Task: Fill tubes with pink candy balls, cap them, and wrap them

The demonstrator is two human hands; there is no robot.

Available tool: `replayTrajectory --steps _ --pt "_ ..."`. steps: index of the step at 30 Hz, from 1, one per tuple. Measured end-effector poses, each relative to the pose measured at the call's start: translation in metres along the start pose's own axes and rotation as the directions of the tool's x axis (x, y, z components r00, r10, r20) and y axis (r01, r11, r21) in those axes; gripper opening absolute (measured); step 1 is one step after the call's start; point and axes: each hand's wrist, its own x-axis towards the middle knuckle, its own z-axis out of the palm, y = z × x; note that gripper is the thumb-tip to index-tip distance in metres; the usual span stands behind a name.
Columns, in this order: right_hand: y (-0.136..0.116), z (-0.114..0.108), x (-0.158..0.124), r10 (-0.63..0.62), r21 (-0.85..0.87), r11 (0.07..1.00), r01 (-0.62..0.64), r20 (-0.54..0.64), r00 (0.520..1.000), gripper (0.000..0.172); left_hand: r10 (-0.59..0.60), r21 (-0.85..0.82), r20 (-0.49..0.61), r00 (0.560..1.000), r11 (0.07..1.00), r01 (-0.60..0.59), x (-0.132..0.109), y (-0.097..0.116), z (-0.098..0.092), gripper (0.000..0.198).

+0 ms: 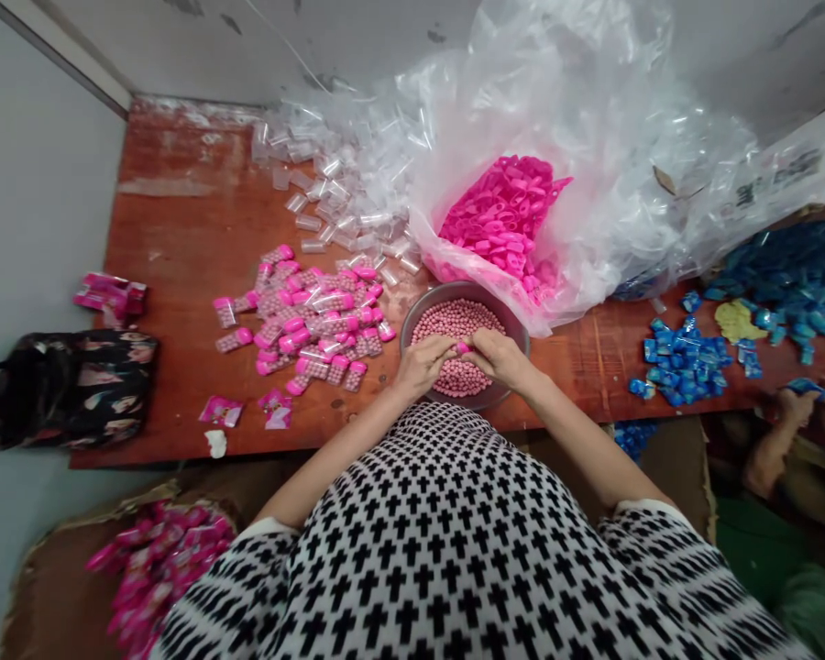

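A grey bowl (pixel 515 365) full of small pink beads (pixel 462 318) stands at the table's front edge. Over the beads, my left hand (pixel 423 365) and my right hand (pixel 501 356) meet with closed fingertips. Between them shows a small bright pink cap (pixel 463 348), which my right hand pinches. My left fingers are pressed together against its other side; whatever they hold is hidden. Left of the bowl lies a heap of bead-filled clear tubes with pink caps (pixel 316 321). Loose pink caps (pixel 505 215) fill an open plastic bag (pixel 430 220) behind the bowl.
Clear tubes (pixel 344 197) are heaped at the back. Blue packets (pixel 687 357) lie to the right, near another person's hands (pixel 794 403). A dark flowered bag (pixel 110 385) sits at the left edge. Below, a carton (pixel 48 587) holds pink packets (pixel 165 568).
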Motion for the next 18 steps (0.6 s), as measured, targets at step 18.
replayTrajectory --steps 18 --pt "0.002 0.012 0.000 0.554 0.925 0.017 -0.379 0.307 0.774 0.033 -0.257 -0.317 -0.032 0.966 0.919 0.234 0.000 0.002 -0.013 0.025"
